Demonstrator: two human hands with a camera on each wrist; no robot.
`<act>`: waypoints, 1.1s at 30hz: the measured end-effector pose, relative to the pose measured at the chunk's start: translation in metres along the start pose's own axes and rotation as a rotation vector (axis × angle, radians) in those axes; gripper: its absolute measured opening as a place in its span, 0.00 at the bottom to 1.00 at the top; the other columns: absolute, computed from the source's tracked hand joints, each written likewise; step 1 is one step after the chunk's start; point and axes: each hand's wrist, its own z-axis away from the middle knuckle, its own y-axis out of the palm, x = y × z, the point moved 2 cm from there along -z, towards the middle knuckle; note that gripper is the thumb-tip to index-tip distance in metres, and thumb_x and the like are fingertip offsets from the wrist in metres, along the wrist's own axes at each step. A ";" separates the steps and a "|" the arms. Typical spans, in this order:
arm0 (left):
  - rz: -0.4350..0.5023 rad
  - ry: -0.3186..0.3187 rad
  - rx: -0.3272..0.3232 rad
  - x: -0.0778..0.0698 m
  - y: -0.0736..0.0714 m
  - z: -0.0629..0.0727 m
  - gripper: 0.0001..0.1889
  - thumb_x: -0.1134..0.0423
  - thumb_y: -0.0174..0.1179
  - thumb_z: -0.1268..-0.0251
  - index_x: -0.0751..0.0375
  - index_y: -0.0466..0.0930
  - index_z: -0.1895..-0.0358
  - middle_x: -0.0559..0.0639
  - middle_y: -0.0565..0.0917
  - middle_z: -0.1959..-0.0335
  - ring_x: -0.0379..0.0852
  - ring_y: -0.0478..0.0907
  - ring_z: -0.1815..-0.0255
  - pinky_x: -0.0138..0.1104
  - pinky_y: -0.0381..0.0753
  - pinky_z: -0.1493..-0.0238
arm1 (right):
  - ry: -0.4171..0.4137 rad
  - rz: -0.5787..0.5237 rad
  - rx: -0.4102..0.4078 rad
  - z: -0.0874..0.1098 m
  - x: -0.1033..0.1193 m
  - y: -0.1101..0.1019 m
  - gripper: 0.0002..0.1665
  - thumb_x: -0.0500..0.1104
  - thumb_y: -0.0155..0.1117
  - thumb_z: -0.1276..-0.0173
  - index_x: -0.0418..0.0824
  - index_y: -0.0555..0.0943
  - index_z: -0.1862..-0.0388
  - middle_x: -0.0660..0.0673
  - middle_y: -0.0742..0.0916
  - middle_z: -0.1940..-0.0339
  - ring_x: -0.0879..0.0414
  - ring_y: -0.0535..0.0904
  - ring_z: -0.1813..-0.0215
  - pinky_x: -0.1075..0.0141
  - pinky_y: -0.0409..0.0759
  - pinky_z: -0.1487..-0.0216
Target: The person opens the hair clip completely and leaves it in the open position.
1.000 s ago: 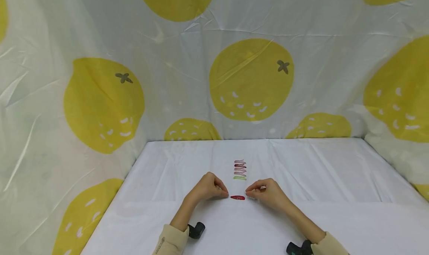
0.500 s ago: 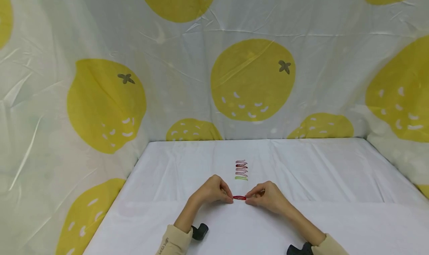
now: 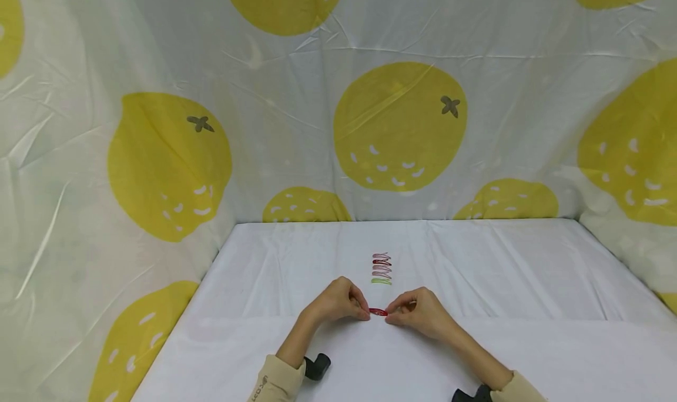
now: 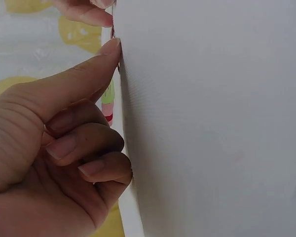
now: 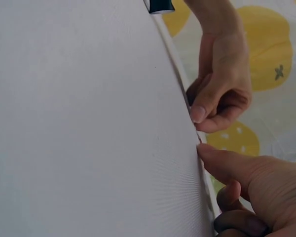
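A red snap hair clip (image 3: 378, 312) lies lengthwise between the two hands near the front of the white table. My left hand (image 3: 338, 300) pinches its left end between thumb and forefinger. At the other end, thumb and forefinger of my right hand (image 3: 423, 314) pinch it as well. In the left wrist view the clip is mostly hidden behind the left thumb (image 4: 89, 74), with the lower fingers curled inward. The right wrist view shows both hands' fingertips close together at the table surface, the right thumb (image 5: 227, 160) nearest.
Beyond the hands, several hair clips lie stacked in a neat column, with a green clip (image 3: 381, 281) nearest and a dark red clip (image 3: 382, 262) farther back. A white cloth (image 3: 529, 272) covers the table. Lemon-print curtains (image 3: 285, 126) enclose the back and sides.
Both hands have closed in on the red hair clip from either side and taken its ends. The clip has tilted slightly, its right end lower in the head view. The column of clips stays put.
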 end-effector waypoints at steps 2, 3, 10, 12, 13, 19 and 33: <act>-0.003 0.001 -0.004 0.000 0.000 0.000 0.05 0.71 0.79 0.51 0.63 0.91 0.73 0.39 0.73 0.87 0.33 0.63 0.81 0.26 0.60 0.78 | 0.009 -0.004 0.000 0.000 0.000 0.001 0.08 0.44 0.82 0.43 0.44 0.93 0.66 0.55 0.75 0.83 0.70 0.63 0.79 0.75 0.59 0.76; -0.003 0.005 -0.007 0.000 0.001 -0.001 0.05 0.71 0.80 0.51 0.64 0.91 0.73 0.39 0.72 0.87 0.33 0.63 0.81 0.26 0.60 0.78 | 0.007 -0.006 -0.001 0.000 0.001 0.001 0.08 0.44 0.82 0.43 0.43 0.93 0.65 0.54 0.74 0.84 0.70 0.63 0.80 0.75 0.59 0.76; 0.017 -0.023 -0.049 0.001 0.001 -0.002 0.07 0.72 0.80 0.52 0.65 0.90 0.70 0.41 0.69 0.88 0.35 0.62 0.83 0.27 0.59 0.79 | -0.020 -0.036 -0.026 0.000 0.001 0.004 0.11 0.42 0.82 0.44 0.40 0.92 0.63 0.54 0.74 0.83 0.69 0.65 0.78 0.75 0.63 0.75; 0.017 -0.028 -0.056 0.001 0.001 -0.002 0.08 0.72 0.80 0.52 0.65 0.89 0.69 0.41 0.69 0.87 0.35 0.62 0.83 0.27 0.60 0.78 | -0.029 -0.038 -0.045 0.000 0.001 0.005 0.12 0.42 0.83 0.44 0.40 0.92 0.63 0.54 0.74 0.83 0.70 0.66 0.78 0.75 0.63 0.75; 0.018 -0.028 -0.056 0.001 0.001 -0.002 0.08 0.72 0.80 0.52 0.65 0.89 0.69 0.41 0.69 0.87 0.35 0.62 0.83 0.27 0.60 0.78 | -0.033 -0.032 -0.054 0.000 0.001 0.006 0.12 0.42 0.83 0.45 0.40 0.92 0.63 0.55 0.74 0.83 0.70 0.65 0.78 0.75 0.63 0.75; 0.003 -0.004 -0.046 0.001 0.002 -0.002 0.05 0.72 0.77 0.48 0.66 0.90 0.71 0.41 0.70 0.87 0.34 0.62 0.83 0.26 0.60 0.78 | -0.027 0.011 -0.087 0.000 0.003 0.009 0.08 0.42 0.83 0.45 0.44 0.93 0.67 0.54 0.76 0.83 0.70 0.66 0.79 0.75 0.63 0.76; 0.034 0.007 -0.011 -0.001 0.001 0.000 0.03 0.71 0.76 0.44 0.65 0.90 0.70 0.41 0.73 0.85 0.34 0.65 0.81 0.26 0.62 0.77 | -0.012 -0.040 -0.055 0.000 0.002 0.010 0.06 0.42 0.80 0.41 0.42 0.91 0.68 0.53 0.81 0.77 0.70 0.71 0.78 0.75 0.68 0.74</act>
